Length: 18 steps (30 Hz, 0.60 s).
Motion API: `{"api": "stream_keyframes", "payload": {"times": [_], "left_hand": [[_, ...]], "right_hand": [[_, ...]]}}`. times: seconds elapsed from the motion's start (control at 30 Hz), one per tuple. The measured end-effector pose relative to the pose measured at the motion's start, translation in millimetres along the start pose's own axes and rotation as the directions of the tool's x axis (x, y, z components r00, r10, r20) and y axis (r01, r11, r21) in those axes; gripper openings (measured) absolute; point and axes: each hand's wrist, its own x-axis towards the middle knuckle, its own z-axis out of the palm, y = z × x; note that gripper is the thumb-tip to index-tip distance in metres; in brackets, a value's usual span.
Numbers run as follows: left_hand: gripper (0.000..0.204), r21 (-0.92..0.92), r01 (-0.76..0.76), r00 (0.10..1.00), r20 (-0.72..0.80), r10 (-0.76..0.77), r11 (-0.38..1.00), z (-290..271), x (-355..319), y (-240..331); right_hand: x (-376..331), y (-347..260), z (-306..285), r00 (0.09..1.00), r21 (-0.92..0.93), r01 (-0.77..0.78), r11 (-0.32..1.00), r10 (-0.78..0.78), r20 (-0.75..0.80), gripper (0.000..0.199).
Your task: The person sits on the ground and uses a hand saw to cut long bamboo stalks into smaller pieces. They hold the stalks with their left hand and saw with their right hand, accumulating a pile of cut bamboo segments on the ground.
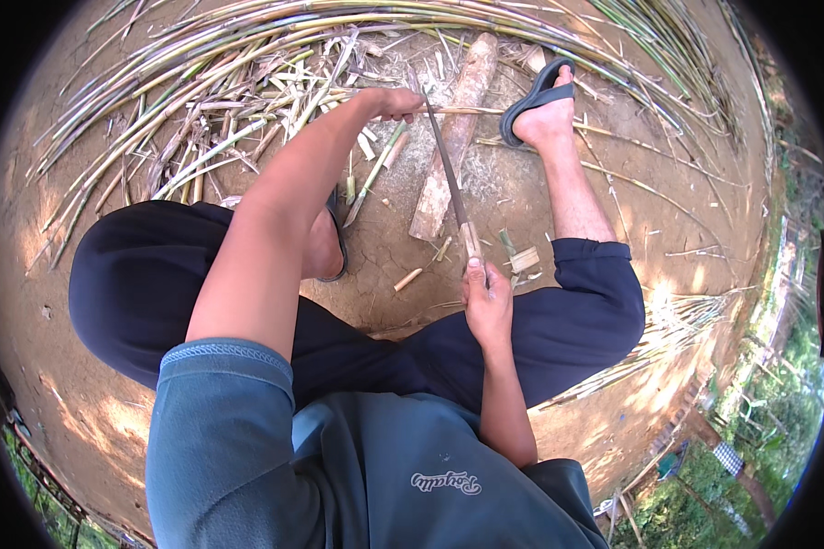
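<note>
My left hand (398,103) reaches far forward, its fingers closed around a thin cane stalk (471,111) that runs to the right across a short log (439,188). In my right hand (488,306), nearer my body, is the wooden handle of a long machete (449,165). Its narrow dark blade points forward and crosses the stalk just right of my left fingers. Whether the blade touches the stalk I cannot tell. The log lies on the ground between my spread legs.
Long cane stalks (183,69) lie in a curved heap at the far side, with cut pieces and husks (284,119) in front. My sandalled right foot (542,114) stands right of the log. More stalks (677,343) lie at the right. Loose chips dot the dirt ground (375,284).
</note>
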Motion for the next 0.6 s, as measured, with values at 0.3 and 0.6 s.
{"api": "stream_keyframes", "payload": {"times": [0.3,0.6], "left_hand": [[0.042,-0.49,0.161,0.852,0.507,0.13,0.856,-27,8,-30],[0.04,0.423,-0.198,0.847,-0.38,0.372,0.884,36,-18,-1]], "right_hand": [[8,0,-20,0.999,0.112,-0.028,0.993,0.023,0.043,0.042],[-7,-15,-13,1.0,0.063,-0.028,0.998,0.027,0.014,0.04]]}}
